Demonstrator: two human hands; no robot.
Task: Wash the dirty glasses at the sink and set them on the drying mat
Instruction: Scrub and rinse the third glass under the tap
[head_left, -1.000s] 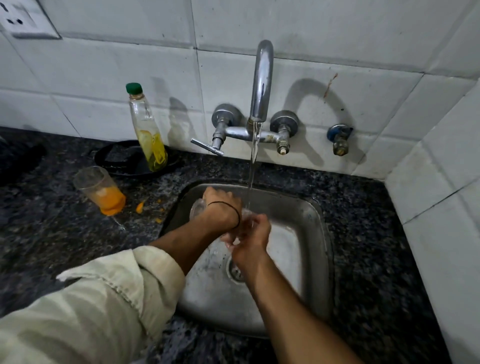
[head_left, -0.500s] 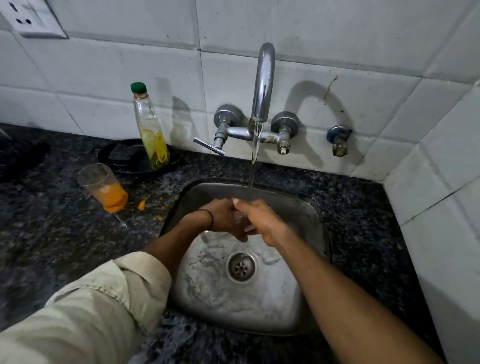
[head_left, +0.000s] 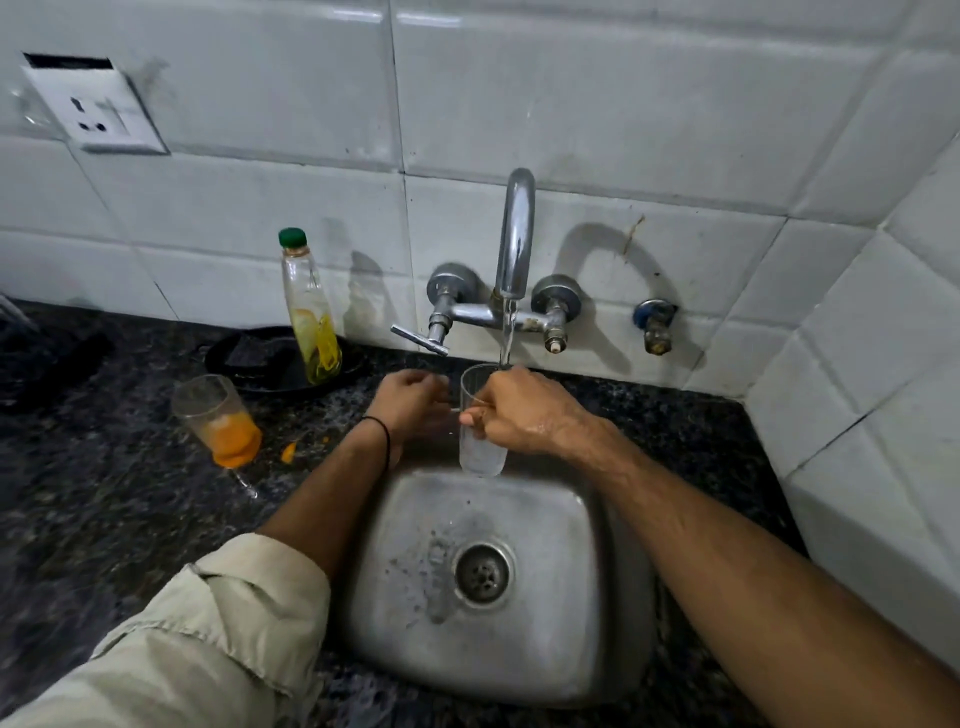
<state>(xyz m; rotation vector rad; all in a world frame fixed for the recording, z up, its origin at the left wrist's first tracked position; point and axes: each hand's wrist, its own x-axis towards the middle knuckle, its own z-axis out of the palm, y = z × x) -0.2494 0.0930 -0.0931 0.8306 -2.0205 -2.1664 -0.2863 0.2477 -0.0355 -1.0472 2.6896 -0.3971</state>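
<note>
Right grip (head_left: 519, 415) curled round upright glass (head_left: 481, 453) over sink (head_left: 524, 654), under tap stream (head_left: 508, 332); left grip (head_left: 410, 400) loosely curled beside, empty. Centre rim under water, swirl, tip out; squeeze firmly, likely slippery.

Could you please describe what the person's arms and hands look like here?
The left arm wears a pale cream sleeve, creased and rolled up the forearm, and a thin black band circles that wrist. The right arm is bare, and the right hand looks wet. No rings show.
</note>
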